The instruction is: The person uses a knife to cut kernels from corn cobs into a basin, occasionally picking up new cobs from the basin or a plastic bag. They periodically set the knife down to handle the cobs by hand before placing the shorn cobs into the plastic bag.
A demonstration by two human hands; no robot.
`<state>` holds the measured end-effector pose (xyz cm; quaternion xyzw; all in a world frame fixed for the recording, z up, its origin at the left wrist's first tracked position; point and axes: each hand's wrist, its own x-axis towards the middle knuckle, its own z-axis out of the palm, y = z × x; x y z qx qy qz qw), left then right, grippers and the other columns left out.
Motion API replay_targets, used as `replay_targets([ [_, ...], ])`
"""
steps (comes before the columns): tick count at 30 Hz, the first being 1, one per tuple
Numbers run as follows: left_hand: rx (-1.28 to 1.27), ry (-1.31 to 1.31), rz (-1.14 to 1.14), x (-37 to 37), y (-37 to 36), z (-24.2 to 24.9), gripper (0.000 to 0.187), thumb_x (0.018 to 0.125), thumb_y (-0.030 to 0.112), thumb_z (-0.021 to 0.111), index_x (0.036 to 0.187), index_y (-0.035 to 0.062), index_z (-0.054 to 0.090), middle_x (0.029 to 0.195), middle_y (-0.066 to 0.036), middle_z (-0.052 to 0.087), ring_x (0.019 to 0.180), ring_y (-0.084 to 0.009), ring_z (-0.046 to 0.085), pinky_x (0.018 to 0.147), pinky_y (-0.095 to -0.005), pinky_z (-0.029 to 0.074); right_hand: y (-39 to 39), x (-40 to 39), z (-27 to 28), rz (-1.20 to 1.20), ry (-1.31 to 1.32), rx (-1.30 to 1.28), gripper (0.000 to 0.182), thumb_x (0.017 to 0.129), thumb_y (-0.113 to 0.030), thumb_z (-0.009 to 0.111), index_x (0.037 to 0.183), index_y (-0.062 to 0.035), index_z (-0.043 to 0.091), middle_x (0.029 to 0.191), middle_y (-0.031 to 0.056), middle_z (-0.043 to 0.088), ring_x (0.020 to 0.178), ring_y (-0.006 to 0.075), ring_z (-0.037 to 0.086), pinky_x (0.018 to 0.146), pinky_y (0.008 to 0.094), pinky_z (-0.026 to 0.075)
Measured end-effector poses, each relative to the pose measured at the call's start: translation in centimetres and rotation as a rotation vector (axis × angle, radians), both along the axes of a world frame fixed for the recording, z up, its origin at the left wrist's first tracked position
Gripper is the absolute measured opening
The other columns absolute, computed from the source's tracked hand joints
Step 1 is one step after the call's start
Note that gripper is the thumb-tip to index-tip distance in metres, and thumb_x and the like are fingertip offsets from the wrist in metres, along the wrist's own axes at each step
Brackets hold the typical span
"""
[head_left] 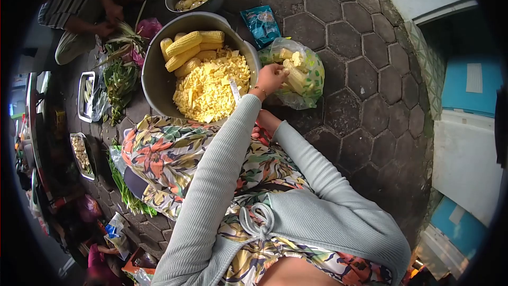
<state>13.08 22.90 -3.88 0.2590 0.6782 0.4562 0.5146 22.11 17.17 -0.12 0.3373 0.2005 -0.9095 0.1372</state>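
On dark hexagonal paving [344,37], note a large grey pot [152,71] holding whole corn cobs [184,46] and heaped cut kernels [209,87]. Find stripped cobs [295,79] just beside it, inside a clear bag [300,99] patterned with green patches. Spot the left hand [271,78] over that bag, fingers bunched narrowly at a cob; cannot tell whether gripping. Cannot tell the grip of the right hand [269,121] either, mostly hidden. See white print on a teal packet [261,25], too small to read; likewise dark marks on a pale strip [234,91].
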Motion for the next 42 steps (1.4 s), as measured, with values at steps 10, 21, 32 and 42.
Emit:
replay_targets([
  [10,0.19,0.713,-0.481,0.6,-2.1,-1.5,0.024,0.066,0.007,0.059,0.09,0.0031,0.053,0.088,-0.019,0.053,0.082,-0.0364,0.054,0.072,-0.0416,0.044,0.5,-0.1,0.2,0.064,-0.022,0.155,0.025,0.09,-0.027,0.036,0.073,-0.0093,0.043,0.051,-0.0009,0.037,0.038,0.0077,0.032,0.034,0.0211,0.031],
  [21,0.233,1.119,0.223,-11.7,-5.1,4.8,0.029,0.057,-0.001,0.065,0.084,0.0062,0.059,0.086,-0.014,0.055,0.083,-0.031,0.054,0.071,-0.0374,0.045,2.1,-0.8,-1.7,0.009,0.017,0.167,0.034,0.093,-0.039,0.034,0.093,-0.0067,0.044,0.06,0.0006,0.04,0.041,0.0075,0.032,0.039,0.0232,0.032],
  [32,-0.505,0.929,0.428,-20.2,-17.6,-3.7,0.023,0.07,0.007,0.054,0.093,0.0047,0.058,0.095,-0.016,0.055,0.093,-0.0322,0.052,0.08,-0.0373,0.044,4.2,-3.2,-1.3,0.057,-0.003,0.297,0.033,0.093,-0.037,0.033,0.096,-0.0071,0.045,0.059,0.0016,0.042,0.039,0.0076,0.034,0.038,0.0231,0.034],
  [42,-0.086,1.154,0.038,-19.0,-12.4,-3.2,0.018,0.074,0.011,0.056,0.091,0.0067,0.059,0.092,-0.006,0.057,0.093,-0.0251,0.048,0.08,-0.0354,0.042,3.9,-4.3,-1.8,0.021,-0.079,0.345,0.034,0.093,-0.038,0.033,0.096,-0.0067,0.044,0.058,0.0031,0.042,0.038,0.0081,0.034,0.037,0.0234,0.033],
])
